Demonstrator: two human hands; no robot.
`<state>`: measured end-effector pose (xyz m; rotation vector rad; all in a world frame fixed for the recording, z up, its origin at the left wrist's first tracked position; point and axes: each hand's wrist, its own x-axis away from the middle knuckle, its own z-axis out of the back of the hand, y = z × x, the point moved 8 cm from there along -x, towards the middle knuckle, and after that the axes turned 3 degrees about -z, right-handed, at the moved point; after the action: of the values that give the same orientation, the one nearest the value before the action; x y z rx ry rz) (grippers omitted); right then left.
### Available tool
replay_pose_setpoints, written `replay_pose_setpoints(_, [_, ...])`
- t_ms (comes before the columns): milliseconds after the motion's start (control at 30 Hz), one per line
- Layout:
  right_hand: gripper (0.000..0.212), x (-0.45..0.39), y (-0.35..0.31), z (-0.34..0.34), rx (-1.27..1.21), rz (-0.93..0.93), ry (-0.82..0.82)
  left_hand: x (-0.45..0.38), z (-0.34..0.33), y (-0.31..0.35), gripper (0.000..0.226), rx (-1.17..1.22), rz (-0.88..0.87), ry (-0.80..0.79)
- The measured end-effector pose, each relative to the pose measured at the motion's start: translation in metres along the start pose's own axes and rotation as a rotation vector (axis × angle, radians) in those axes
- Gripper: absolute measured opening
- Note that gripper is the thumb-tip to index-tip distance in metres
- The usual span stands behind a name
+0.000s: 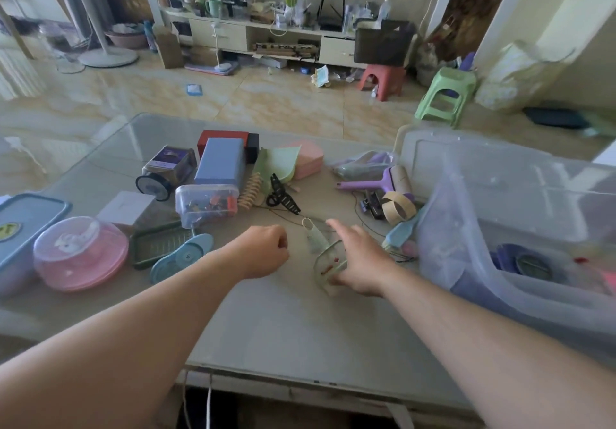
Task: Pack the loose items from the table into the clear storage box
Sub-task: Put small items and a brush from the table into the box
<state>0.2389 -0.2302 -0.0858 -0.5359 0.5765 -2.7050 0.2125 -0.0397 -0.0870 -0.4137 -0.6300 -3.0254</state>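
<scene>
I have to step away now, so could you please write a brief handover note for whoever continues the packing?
Left hand: curled in a fist on the table, holding nothing visible.
Right hand: on a small clear container beside the clear storage box.
Done: a few items already lie in the box.
Left: lint roller, tape roll, black hair clip, pink lidded dish and the other containers.

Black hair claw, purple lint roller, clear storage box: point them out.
black hair claw (282,193), head view, on its curved spine.
purple lint roller (388,178), head view, on the purple frame.
clear storage box (436,202), head view, on its left wall.
</scene>
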Motion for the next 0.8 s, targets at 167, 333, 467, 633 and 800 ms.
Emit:
replay_pose_setpoints(167, [0.011,-0.001,0.009,0.022,-0.138,-0.064,0.135,-0.003,-0.001,0.01,0.015,0.049,-0.02,0.02])
replay_pose_setpoints(333, [0.017,-0.004,0.017,0.017,-0.114,-0.063,0.128,-0.005,-0.014,0.028,0.038,0.085,-0.099,-0.021])
replay_pose_setpoints(467, [0.013,-0.007,0.029,0.023,-0.489,-0.205,0.213,-0.013,-0.024,0.039,0.039,0.003,-0.13,-0.038])
replay_pose_setpoints(633, [0.024,-0.003,0.027,0.052,-0.887,-0.34,0.606,-0.022,-0.033,0.048,0.039,0.001,-0.102,-0.035])
replay_pose_setpoints(800, [0.031,0.004,0.026,0.061,-0.627,-0.271,0.578,-0.018,-0.041,0.082,0.069,-0.02,-0.135,-0.021])
